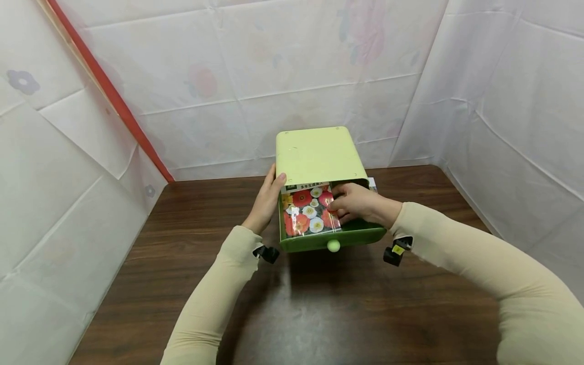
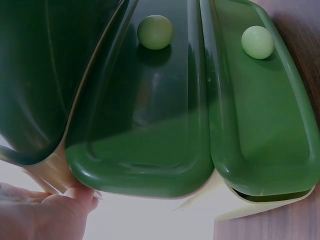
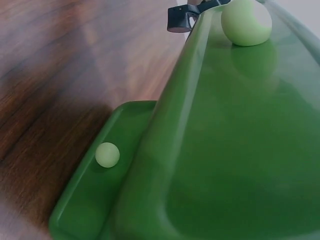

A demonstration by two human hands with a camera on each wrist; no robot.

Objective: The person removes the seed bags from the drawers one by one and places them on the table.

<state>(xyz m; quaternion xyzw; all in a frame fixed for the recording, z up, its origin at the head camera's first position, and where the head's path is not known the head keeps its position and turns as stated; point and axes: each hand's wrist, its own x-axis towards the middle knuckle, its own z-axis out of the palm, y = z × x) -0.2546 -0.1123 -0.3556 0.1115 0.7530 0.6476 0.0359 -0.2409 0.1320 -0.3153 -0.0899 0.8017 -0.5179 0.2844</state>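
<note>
A pale green cabinet (image 1: 319, 152) stands on the table with its dark green top drawer (image 1: 310, 245) pulled out. In that drawer lies a glossy packet (image 1: 303, 213) printed with red and white flowers. My right hand (image 1: 358, 203) reaches into the drawer and pinches the packet's right edge; part of its fingers is hidden. My left hand (image 1: 266, 200) rests along the cabinet's left side, thumb at the front upper edge. In the left wrist view its fingers (image 2: 75, 200) touch the side wall. The right wrist view does not show the right hand.
Two lower drawers, a middle one (image 2: 145, 115) and a bottom one (image 2: 270, 120), have round pale knobs. Another printed item (image 1: 372, 183) peeks out beside the cabinet's right side. White sheeting (image 1: 182, 91) hangs behind the brown wooden table (image 1: 205, 197).
</note>
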